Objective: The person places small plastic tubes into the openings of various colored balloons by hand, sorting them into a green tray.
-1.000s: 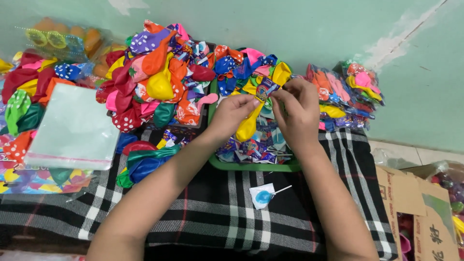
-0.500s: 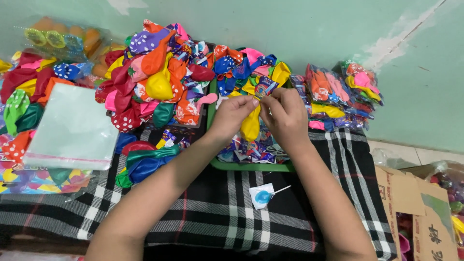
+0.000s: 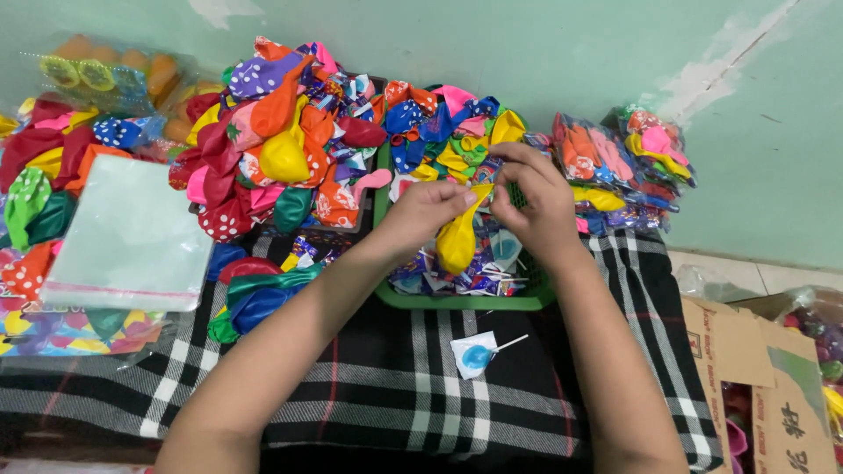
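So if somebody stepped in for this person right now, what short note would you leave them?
Left hand and right hand both pinch the neck of one uninflated yellow balloon, held above the green tray.
A wrapped blue lollipop lies alone on the plaid cloth.
Loose balloon heap behind, clear bags at left.
Balloon in hand, not yet bagged; heaps unsorted.

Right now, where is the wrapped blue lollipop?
Head view: the wrapped blue lollipop lies on the black-and-white checked cloth, between the forearms, just below the green plastic basket.

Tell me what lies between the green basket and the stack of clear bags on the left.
In the head view, loose green and blue balloons lie on the checked cloth between the green basket and the clear bags.
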